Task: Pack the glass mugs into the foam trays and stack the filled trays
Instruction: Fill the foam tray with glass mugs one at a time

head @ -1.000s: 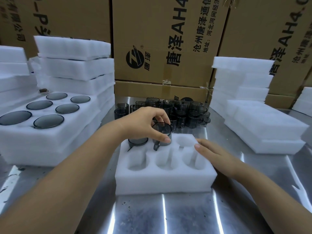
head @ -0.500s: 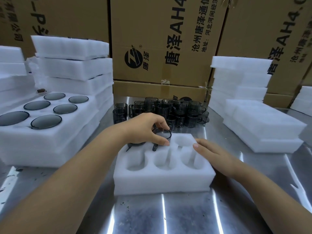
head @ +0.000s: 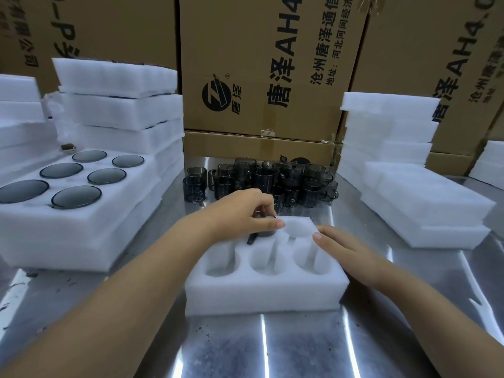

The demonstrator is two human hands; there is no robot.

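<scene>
Mug (head: 263, 233) sunk lower into tray (head: 259, 293) pocket, upright, handle nearward; left hand (head: 240, 214) gripping.

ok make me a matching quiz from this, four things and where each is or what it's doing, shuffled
1 left hand
2 right hand
3 loose mugs
4 filled tray

A on the table behind the open tray
B grips a mug at the open tray's back row
C at the left, holding six mugs
D rests flat on the open tray

Pairs: 1-B, 2-D, 3-A, 4-C
</scene>
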